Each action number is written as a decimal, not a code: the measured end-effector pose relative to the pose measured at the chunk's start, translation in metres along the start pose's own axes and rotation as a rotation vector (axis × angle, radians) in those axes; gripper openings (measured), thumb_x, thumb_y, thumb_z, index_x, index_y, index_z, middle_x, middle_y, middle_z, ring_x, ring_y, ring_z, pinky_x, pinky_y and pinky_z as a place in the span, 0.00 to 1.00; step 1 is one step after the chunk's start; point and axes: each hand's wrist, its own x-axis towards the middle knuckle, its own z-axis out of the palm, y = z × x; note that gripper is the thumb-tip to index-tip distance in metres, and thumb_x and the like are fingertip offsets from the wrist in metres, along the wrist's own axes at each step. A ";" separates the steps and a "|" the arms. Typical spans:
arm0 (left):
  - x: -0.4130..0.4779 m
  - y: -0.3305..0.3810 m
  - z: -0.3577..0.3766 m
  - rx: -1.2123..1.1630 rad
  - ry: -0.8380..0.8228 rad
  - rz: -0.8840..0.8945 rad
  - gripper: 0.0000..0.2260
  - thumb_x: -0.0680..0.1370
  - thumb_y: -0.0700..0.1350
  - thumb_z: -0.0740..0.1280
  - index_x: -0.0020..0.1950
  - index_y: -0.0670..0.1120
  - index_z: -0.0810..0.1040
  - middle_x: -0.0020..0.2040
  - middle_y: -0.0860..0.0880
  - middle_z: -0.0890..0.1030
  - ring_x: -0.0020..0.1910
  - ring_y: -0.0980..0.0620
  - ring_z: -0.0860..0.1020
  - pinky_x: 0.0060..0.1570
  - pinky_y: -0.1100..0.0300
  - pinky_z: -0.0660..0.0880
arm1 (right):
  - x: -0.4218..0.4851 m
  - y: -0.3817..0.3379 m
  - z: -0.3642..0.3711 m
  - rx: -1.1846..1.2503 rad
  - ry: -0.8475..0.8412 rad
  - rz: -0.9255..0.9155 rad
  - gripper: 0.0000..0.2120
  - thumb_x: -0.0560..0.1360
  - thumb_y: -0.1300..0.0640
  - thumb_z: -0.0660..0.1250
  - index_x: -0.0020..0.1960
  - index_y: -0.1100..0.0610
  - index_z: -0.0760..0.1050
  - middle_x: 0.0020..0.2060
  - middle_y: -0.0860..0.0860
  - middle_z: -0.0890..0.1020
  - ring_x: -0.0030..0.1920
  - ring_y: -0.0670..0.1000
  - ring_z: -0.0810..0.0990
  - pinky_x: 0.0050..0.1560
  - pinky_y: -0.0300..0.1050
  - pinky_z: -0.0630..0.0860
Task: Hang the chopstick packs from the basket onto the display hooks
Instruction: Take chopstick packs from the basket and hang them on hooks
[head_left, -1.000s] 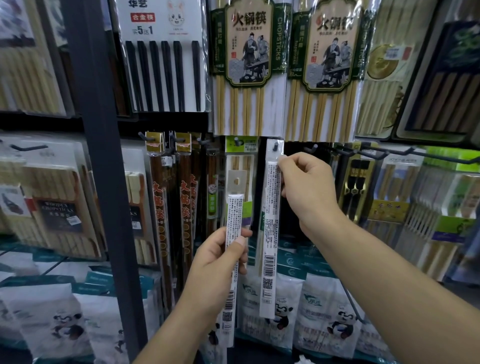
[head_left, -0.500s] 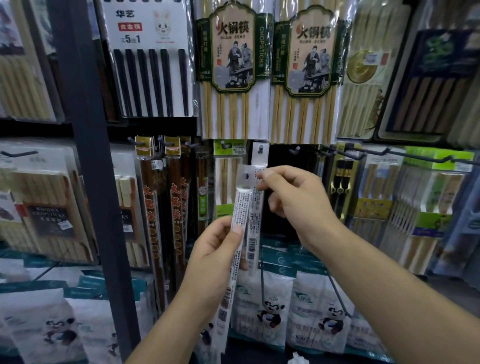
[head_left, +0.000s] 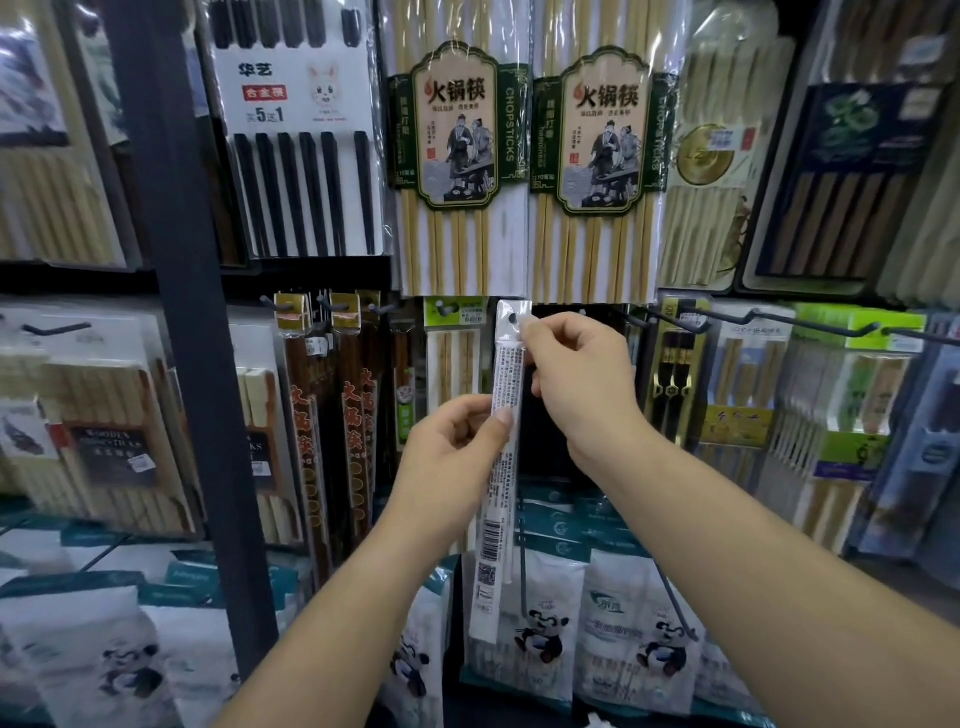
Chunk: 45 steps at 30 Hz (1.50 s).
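One chopstick pack (head_left: 506, 374), left hand (head_left: 447, 460) pinching middle, right hand (head_left: 582, 395) pinching top

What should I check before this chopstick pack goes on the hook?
1. Left hand holds the white pack around its middle: ok.
2. Right hand pinches the pack's top edge: ok.
3. Hang hole at the top is uncovered by fingers: ok.
4. Hook tip is lined up with the hole: cannot tell, as the pack hides it.
5. Pack is straight up and down: not ok, its bottom leans left.
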 end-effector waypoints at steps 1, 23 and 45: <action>0.001 -0.001 0.001 0.007 0.002 0.002 0.05 0.82 0.45 0.69 0.56 0.49 0.83 0.39 0.57 0.83 0.37 0.65 0.78 0.37 0.71 0.74 | 0.001 0.000 0.002 -0.007 0.010 -0.002 0.13 0.80 0.55 0.69 0.41 0.62 0.80 0.30 0.50 0.77 0.32 0.47 0.73 0.39 0.46 0.75; 0.025 -0.005 -0.005 0.282 0.042 0.099 0.14 0.81 0.60 0.62 0.61 0.54 0.74 0.58 0.56 0.77 0.55 0.66 0.77 0.53 0.67 0.72 | -0.006 0.066 -0.011 -0.262 -0.060 -0.117 0.19 0.77 0.43 0.71 0.65 0.47 0.73 0.58 0.48 0.78 0.55 0.42 0.78 0.54 0.41 0.77; 0.087 -0.015 0.036 0.043 -0.021 -0.203 0.17 0.88 0.52 0.55 0.72 0.48 0.74 0.58 0.54 0.81 0.56 0.59 0.79 0.54 0.68 0.75 | 0.025 0.139 -0.001 -0.489 -0.531 -0.144 0.41 0.84 0.46 0.59 0.81 0.47 0.30 0.82 0.43 0.41 0.77 0.37 0.43 0.77 0.40 0.49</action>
